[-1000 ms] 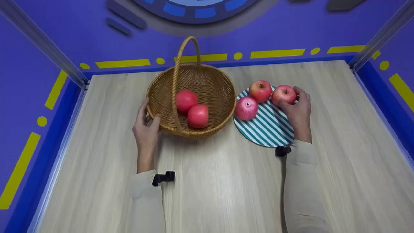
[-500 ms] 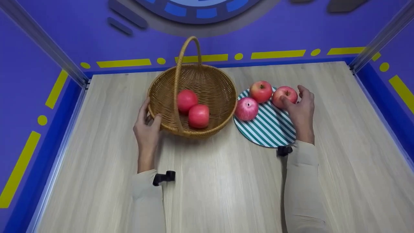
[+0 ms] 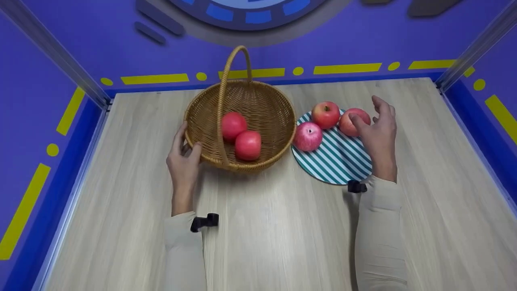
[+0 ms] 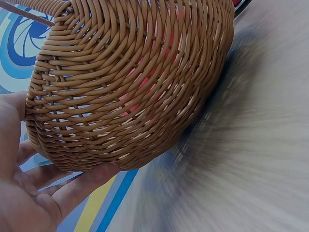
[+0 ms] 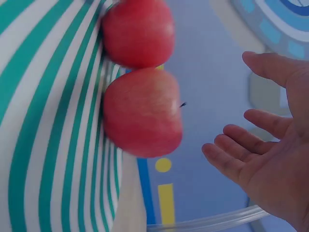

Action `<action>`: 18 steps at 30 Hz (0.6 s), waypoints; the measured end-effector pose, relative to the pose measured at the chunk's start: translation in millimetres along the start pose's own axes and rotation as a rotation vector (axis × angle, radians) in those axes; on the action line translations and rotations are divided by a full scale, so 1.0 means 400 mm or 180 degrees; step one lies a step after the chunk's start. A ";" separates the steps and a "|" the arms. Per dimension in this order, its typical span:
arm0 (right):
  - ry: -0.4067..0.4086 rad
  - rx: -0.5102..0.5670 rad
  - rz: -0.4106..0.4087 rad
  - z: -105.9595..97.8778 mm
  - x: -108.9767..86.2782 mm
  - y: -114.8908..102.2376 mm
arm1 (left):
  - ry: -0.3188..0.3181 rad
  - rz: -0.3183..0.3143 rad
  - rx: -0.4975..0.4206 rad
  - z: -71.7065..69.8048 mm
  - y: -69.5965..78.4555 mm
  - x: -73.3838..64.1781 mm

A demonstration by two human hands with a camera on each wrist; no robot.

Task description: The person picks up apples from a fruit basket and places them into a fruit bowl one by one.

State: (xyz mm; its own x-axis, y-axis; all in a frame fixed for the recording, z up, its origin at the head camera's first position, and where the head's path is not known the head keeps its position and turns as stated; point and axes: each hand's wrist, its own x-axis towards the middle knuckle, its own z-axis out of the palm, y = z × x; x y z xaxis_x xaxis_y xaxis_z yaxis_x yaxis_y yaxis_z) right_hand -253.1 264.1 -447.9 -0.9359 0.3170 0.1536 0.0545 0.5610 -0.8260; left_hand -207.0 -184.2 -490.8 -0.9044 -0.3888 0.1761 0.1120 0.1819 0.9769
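A wicker basket (image 3: 271, 106) with an upright arched handle stands at the back left of the table, two red apples (image 3: 248, 146) inside it. My left hand (image 3: 181, 166) grips its left side, the fingers (image 4: 89, 183) against the outer weave. To the right lies a round green-and-white striped mat (image 3: 337, 163) bearing a red apple with a stem (image 3: 325, 116), a pinkish apple (image 3: 307, 137) and a right-hand apple (image 3: 347, 122). My right hand (image 3: 380, 139) is spread beside that last apple. In the right wrist view a gap shows between its fingers (image 5: 227, 159) and the fruit.
The basket's right rim comes right up to the mat's left edge, close to the pinkish apple. Blue-purple panels (image 3: 258, 52) with yellow marks enclose the wooden table (image 3: 262, 234) at the back and both sides.
My right hand has let go of the right-hand apple, spread its fingers and drawn back to the right. The left hand and basket have stayed in place.
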 end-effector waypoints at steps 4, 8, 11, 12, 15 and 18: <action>-0.0042 0.0096 -0.0135 0.013 -0.009 -0.023 | -0.0002 0.0010 -0.0044 -0.001 -0.001 0.001; 0.0026 0.0358 -0.0449 0.031 -0.014 -0.044 | -0.0004 -0.0037 -0.0065 -0.003 -0.001 0.001; 0.0042 0.0529 -0.0720 0.047 -0.018 -0.056 | -0.0010 -0.0068 -0.0062 -0.004 0.000 0.001; 0.0033 0.0553 -0.0797 0.052 -0.020 -0.060 | -0.0018 -0.0078 -0.0062 -0.004 0.001 0.001; 0.0012 0.0517 -0.0957 0.068 -0.026 -0.068 | -0.0044 -0.0068 -0.0072 -0.004 0.002 0.000; -0.0045 0.0503 -0.1028 0.083 -0.030 -0.076 | -0.0063 -0.0045 -0.0081 -0.005 0.002 -0.001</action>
State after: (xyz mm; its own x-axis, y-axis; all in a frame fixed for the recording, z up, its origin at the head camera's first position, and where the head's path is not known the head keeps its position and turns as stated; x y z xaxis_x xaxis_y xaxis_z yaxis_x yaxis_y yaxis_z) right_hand -255.1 217.7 -442.5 -0.9008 0.1316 0.4138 -0.2982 0.5051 -0.8099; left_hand -205.8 -185.6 -489.8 -0.9139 -0.3732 0.1600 0.1093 0.1534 0.9821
